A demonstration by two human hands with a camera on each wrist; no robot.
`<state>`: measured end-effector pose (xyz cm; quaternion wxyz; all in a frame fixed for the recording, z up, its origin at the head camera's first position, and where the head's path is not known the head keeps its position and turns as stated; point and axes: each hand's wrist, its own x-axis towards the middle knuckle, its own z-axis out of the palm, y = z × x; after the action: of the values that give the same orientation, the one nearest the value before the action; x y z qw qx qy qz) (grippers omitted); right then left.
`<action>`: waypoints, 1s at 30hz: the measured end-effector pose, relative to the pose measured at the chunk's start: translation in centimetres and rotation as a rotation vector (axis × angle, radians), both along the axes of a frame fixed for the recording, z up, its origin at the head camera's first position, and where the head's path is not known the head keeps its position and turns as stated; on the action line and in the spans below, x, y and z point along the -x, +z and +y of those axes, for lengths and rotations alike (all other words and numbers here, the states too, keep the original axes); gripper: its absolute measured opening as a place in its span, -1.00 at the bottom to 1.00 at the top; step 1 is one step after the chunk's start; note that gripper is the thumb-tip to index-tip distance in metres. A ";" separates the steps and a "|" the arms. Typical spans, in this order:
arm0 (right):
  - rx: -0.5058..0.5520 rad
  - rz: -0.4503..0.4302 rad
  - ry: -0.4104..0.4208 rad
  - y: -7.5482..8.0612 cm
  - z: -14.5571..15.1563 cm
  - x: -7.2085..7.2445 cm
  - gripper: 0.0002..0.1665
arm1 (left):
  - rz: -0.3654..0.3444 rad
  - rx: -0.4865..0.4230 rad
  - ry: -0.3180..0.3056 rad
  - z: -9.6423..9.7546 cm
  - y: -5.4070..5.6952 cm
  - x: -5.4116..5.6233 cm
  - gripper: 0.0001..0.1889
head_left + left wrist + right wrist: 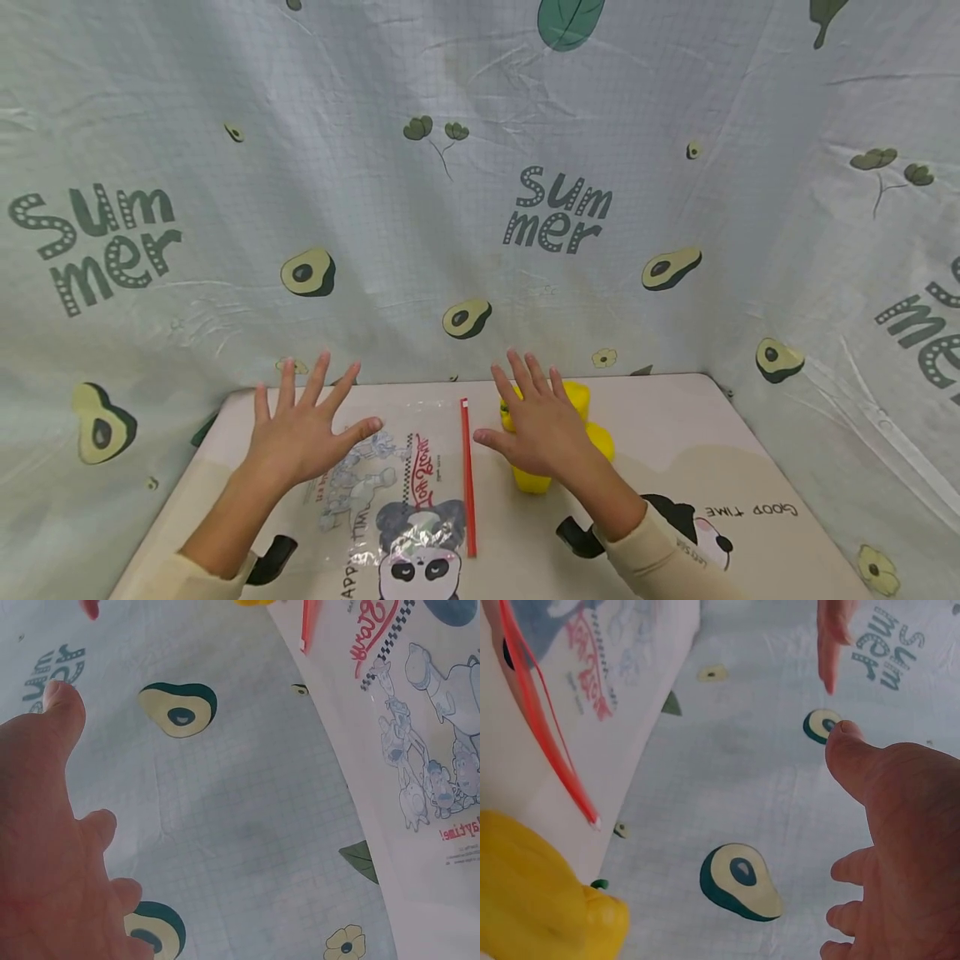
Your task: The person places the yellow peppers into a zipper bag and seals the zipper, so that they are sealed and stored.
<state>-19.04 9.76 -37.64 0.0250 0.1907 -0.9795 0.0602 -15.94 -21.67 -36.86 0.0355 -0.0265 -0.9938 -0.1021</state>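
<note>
Both hands are held up over the table with fingers spread, holding nothing. My left hand [300, 437] is above the left part of a clear plastic zip bag [360, 492], which lies flat with printed cartoon figures and red lettering. A red zip strip [468, 492] runs along the bag's right edge. My right hand [538, 429] overlaps several yellow bell peppers [532, 482] in the head view and partly hides them. The right wrist view shows the yellow peppers [529, 892] beside the hand, one with a green stem.
The table [660, 417] has a pale cover printed with pandas and words. Behind it and at the sides hangs a light curtain [390, 208] with avocado prints. Black straps [272, 560] show at both wrists.
</note>
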 end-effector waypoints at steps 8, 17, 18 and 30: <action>-0.009 -0.004 0.013 -1.0 -0.5 -0.2 0.17 | 0.002 -0.021 -0.002 0.3 -0.8 -0.2 0.03; 0.014 -0.009 0.024 -1.9 -0.9 -0.4 0.17 | -0.001 -0.050 -0.011 0.5 -1.8 -0.4 0.03; 0.011 -0.010 0.026 -2.0 -0.9 -0.4 0.17 | -0.002 -0.055 -0.014 0.6 -1.9 -0.4 0.03; 0.020 -0.046 0.034 -2.8 -1.2 -0.5 0.17 | 0.002 -0.059 -0.019 0.9 -3.1 -0.6 0.01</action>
<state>-18.54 8.59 -40.47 0.0033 0.2054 -0.9758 0.0748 -15.29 -20.81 -40.00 0.0362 -0.0348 -0.9900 -0.1319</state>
